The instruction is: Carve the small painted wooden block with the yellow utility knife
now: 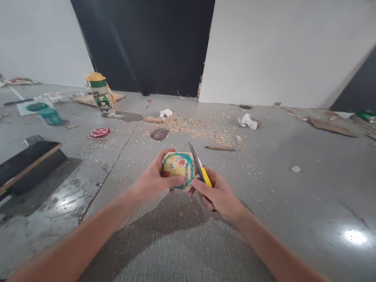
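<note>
Between my hands, above the grey tabletop [147, 246], is a pale wooden block [178, 169] with rounded corners, painted with a teal ring, a yellow middle and red spots. My left hand [158, 174] grips it from the left, thumb across its front. My right hand [217, 192] is wrapped around the yellow handle of a utility knife [201, 168]. The knife's blade is out and points up and to the left, beside the block's right edge. My right thumb touches or nearly touches the block's lower right side.
Wood shavings [192, 129] lie beyond my hands, with a carving tool [220, 147] and crumpled paper [248, 121]. A yellow-lidded bottle [101, 93], a red round lid [100, 132] and a teal cup [50, 116] stand or lie to the left. Nearer left is a black tilted panel [16, 168].
</note>
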Tool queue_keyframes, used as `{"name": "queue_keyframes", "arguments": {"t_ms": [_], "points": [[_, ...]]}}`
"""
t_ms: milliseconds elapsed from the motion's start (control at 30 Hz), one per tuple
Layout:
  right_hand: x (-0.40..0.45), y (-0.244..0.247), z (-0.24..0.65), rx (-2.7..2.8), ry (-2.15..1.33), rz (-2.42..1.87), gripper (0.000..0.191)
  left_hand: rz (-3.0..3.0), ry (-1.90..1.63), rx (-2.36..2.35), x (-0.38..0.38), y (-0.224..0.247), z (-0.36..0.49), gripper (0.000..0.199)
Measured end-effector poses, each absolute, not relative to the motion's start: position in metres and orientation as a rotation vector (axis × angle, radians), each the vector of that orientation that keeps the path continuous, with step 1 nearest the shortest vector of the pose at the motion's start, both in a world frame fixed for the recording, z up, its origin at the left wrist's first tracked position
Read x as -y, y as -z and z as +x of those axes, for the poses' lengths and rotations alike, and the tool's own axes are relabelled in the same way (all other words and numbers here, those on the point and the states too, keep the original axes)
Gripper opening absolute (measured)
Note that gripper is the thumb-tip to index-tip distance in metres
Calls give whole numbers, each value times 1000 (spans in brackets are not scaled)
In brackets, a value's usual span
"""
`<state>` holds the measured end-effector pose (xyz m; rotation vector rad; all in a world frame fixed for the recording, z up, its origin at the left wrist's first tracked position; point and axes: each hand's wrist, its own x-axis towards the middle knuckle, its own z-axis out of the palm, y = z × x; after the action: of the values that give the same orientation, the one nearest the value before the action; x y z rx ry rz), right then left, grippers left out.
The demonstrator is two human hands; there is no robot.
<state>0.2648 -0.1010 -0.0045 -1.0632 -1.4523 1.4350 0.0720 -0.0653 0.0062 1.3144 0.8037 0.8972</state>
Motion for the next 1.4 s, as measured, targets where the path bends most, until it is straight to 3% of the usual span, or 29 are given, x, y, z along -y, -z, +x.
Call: {"name": "queue_keyframes", "arguments": {"t_ms": [167, 367, 733, 1000, 1400], "points": [[101, 7, 265, 1447, -1430, -1059, 24, 1383, -1006, -871, 68, -1, 72, 80], [105, 8, 264, 1596, -1401, -1030, 29, 1389, -792, -602, 71, -4, 72, 87], [99, 2, 281, 2044, -674, -1231, 36, 1373, -892, -806, 60, -9, 65, 85], [102, 2, 283, 2168, -499, -1234, 31, 1414, -870, -806, 57, -8, 60, 92], [104, 2, 287, 2264, -244, -1285, 32, 1436, -883, -768, 53, -7, 57, 86]]}}
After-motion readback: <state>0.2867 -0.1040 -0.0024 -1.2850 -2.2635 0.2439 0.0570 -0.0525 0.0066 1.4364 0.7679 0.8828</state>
